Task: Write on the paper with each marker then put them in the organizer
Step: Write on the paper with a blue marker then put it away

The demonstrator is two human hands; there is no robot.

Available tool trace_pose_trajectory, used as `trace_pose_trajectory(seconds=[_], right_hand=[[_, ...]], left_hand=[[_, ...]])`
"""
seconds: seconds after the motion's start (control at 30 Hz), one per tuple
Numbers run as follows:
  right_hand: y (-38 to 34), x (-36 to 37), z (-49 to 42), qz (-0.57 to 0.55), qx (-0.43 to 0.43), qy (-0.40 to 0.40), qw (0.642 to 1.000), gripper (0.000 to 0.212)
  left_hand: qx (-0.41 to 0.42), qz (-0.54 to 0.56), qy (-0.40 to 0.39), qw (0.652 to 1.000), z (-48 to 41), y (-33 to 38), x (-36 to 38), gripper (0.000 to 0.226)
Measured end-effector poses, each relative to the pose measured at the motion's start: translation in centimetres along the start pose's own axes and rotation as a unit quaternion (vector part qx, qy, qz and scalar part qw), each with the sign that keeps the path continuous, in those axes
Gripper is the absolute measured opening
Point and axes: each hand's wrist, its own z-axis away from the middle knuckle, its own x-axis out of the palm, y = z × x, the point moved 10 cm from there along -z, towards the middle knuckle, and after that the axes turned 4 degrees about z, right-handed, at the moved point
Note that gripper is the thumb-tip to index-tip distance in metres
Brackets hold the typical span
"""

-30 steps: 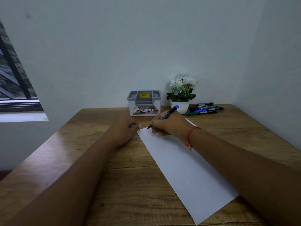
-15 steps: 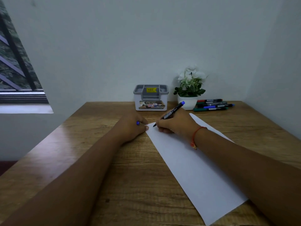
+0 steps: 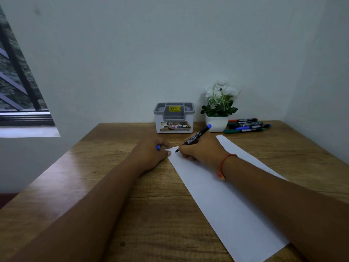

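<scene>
The right hand (image 3: 203,148) is clamped around a black marker with a blue end (image 3: 196,138), tip angled down and resting at the far corner of the white paper (image 3: 217,188). Just to the left of that tip, the left hand (image 3: 151,154) lies on the wooden desk (image 3: 113,186), fingers curled shut around a small blue piece that is most likely the marker's cap (image 3: 158,147), with a fingertip touching the paper's edge.

To write well here, the left hand should press the corner flat, since the sheet is loose and lies skewed on the desk, and a stroke so close to the edge could push it or run off onto the wood. Light, short strokes drawn back toward the wrist would probably keep the tip on paper.

Beyond the gripping hand stands the grey and white desk organizer (image 3: 174,118), against the wall, its compartments apparently holding no markers yet. To the right of the grip, past a small potted plant with white flowers (image 3: 219,108), the remaining markers (image 3: 247,125) lie in a group on the desk, so most of the task is still ahead.

Whether any ink is on the paper yet cannot be told: the hand covers the area near the tip. The cap is mostly hidden in the left fist. How many markers lie in the group is hard to count, and the organizer's interior is only partly visible.
</scene>
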Motion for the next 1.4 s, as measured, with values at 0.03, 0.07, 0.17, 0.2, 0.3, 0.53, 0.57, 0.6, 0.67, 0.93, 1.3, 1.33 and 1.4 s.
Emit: trace_pose_trajectory(seconds=[0.03, 0.07, 0.17, 0.2, 0.3, 0.53, 0.57, 0.6, 0.67, 0.93, 1.3, 1.33, 1.4], right_hand=[[0.05, 0.03, -0.06, -0.001, 0.001, -0.001, 1.0, 0.011], [0.06, 0.03, -0.16, -0.001, 0.0, -0.001, 1.0, 0.011], [-0.02, 0.13, -0.22, 0.008, -0.003, -0.002, 1.0, 0.011], [-0.03, 0.17, -0.22, 0.012, -0.003, -0.003, 1.0, 0.011], [-0.15, 0.21, -0.2, 0.014, -0.003, -0.002, 1.0, 0.01], [0.04, 0.37, -0.56, 0.011, 0.001, -0.01, 1.0, 0.012], [0.06, 0.34, -0.56, 0.011, 0.0, -0.007, 1.0, 0.013], [0.09, 0.35, -0.59, 0.012, 0.0, -0.007, 1.0, 0.014], [0.12, 0.28, -0.62, 0.013, -0.001, -0.008, 1.0, 0.016], [0.16, 0.02, -0.69, 0.023, -0.004, 0.01, 1.0, 0.019], [-0.17, 0.29, -0.62, 0.051, 0.004, -0.005, 0.999, 0.027], [-0.18, 0.21, -0.63, 0.051, 0.004, -0.001, 0.999, 0.041], [0.01, 0.19, -0.71, 0.048, 0.008, 0.002, 0.999, 0.06]], left_hand=[[0.001, 0.003, 0.002, 1.0, 0.0, 0.01, -0.01, 0.027], [0.001, 0.005, 0.002, 1.0, -0.04, 0.0, -0.01, 0.027], [-0.005, 0.011, 0.0, 1.0, -0.11, -0.05, 0.07, 0.029], [-0.007, 0.015, -0.002, 1.0, -0.13, -0.12, 0.1, 0.029], [-0.003, 0.023, -0.003, 1.0, -0.12, -0.08, 0.07, 0.028], [-0.003, 0.018, -0.005, 1.0, -0.22, 0.04, 0.15, 0.031], [-0.002, 0.018, -0.005, 1.0, -0.24, 0.01, 0.16, 0.031], [-0.002, 0.019, -0.005, 1.0, -0.23, -0.05, 0.19, 0.03], [-0.003, 0.022, -0.003, 1.0, -0.25, -0.13, 0.17, 0.03], [-0.001, 0.017, -0.003, 1.0, -0.32, -0.16, 0.16, 0.03], [-0.003, 0.021, -0.001, 1.0, -0.31, -0.27, 0.15, 0.029], [-0.002, 0.022, 0.0, 1.0, -0.3, -0.27, 0.13, 0.029], [-0.001, 0.024, 0.002, 1.0, -0.38, -0.36, 0.13, 0.029]])
